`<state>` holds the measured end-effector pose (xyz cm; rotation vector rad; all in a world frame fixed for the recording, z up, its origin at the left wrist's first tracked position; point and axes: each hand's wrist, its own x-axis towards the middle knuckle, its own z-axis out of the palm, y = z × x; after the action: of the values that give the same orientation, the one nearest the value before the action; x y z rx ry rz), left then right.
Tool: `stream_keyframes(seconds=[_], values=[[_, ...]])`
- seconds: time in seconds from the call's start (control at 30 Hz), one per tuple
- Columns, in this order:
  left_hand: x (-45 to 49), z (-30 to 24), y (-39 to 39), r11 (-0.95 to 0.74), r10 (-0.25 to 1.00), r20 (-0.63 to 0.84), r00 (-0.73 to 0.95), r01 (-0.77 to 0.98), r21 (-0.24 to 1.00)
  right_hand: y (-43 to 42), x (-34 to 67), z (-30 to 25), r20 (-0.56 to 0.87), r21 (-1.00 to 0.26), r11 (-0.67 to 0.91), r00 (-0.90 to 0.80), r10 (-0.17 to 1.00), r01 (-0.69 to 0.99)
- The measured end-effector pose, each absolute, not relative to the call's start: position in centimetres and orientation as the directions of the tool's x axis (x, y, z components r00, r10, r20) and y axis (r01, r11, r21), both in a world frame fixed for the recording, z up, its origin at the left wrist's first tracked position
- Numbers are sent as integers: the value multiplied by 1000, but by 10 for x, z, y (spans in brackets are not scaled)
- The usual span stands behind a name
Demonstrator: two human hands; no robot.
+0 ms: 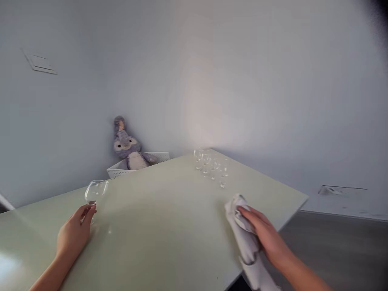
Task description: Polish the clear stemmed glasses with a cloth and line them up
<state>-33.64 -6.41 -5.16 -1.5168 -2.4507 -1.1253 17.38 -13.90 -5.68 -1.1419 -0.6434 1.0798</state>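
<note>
On the left, a clear stemmed glass [96, 190] stands upright with its bowl above my left hand [75, 232]. The fingers of that hand pinch the glass just under the bowl, and they partly hide the stem and foot. Over the right part of the table, my right hand [266, 232] grips a crumpled pale cloth [242, 234]. One end of the cloth hangs down past the table's near edge. Farther back stands a row of several clear stemmed glasses [213, 166], out of reach of both hands.
The pale green table [157, 226] runs back to a corner of the wall. Behind its left far edge, a grey plush rabbit [130, 147] sits in a white perforated basket [119, 172]. A socket plate [342, 190] is on the right wall, above the dark floor [339, 246].
</note>
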Motion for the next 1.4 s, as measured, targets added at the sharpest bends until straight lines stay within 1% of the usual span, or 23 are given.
stream_keyframes(seconds=[0.03,0.07,0.1,0.13,0.17,0.2,0.23,0.33,0.4,0.5,0.57,0.63,0.7,0.77,0.87,0.93,1.0,1.1,1.17,1.2,1.27,1.33,1.4], values=[[-320,-52,-68,215,792,380,-478,800,560,-136,164,-52,-181,-911,-79,221,958,-404],[-304,-52,-72,177,819,364,-444,798,576,-131,153,-47,-220,-874,-176,45,975,-453],[-289,-53,-77,139,834,358,-420,787,601,-126,143,-42,-233,-840,-246,-87,969,-483],[-273,-52,-83,112,849,352,-395,785,610,-121,133,-36,-215,-817,-279,-183,959,-505],[-258,-52,-89,85,862,351,-366,787,611,-114,124,-30,-189,-809,-286,-233,954,-514],[-244,-50,-96,60,872,349,-343,783,619,-107,117,-24,-153,-819,-266,-252,955,-509],[-231,-49,-103,15,886,339,-315,753,658,-99,110,-18,-109,-839,-230,-262,959,-493],[-197,-42,-123,-73,910,327,-254,679,731,-77,92,-1,63,-900,-68,-283,957,-430],[-182,-39,-134,-97,919,326,-221,675,731,-66,81,9,164,-915,36,-290,943,-401],[-172,-38,-143,-108,929,327,-175,717,688,-56,69,19,278,-920,163,-299,913,-357],[-172,-40,-143,-105,932,324,-164,732,673,-50,64,21,304,-946,241,-329,894,-218],[-174,-41,-142,-103,933,320,-164,731,675,-42,65,20,263,-961,275,-363,894,-19],[-177,-42,-140,-100,933,317,-167,728,678,-33,69,18,208,-960,260,-349,914,109],[-177,-42,-139,-96,936,311,-167,729,678,-25,75,18,201,-967,238,-294,934,95],[-175,-40,-139,-92,943,297,-154,734,673,-24,81,21,240,-967,254,-241,940,27],[-172,-39,-139,-98,949,287,-131,742,663,-33,77,25,282,-959,283,-238,929,-31],[-169,-40,-140,-118,955,283,-90,761,638,-45,67,27,334,-942,317,-277,901,-108],[-168,-42,-143,-159,954,299,-21,809,566,-64,49,25,386,-922,332,-448,806,-198],[-170,-42,-144,-181,944,331,5,846,501,-71,42,24,374,-927,323,-546,750,-191],[-171,-42,-145,-195,932,362,20,869,454,-73,41,23,353,-934,314,-571,742,-170],[-173,-42,-146,-254,885,455,94,918,304,-73,43,21,287,-954,274,-622,729,-119],[-174,-43,-147,-336,793,564,229,938,91,-70,50,19,195,-974,217,-696,691,-58],[-174,-44,-147,-390,690,628,360,916,-96,-67,58,16,113,-988,157,-758,643,-15]])
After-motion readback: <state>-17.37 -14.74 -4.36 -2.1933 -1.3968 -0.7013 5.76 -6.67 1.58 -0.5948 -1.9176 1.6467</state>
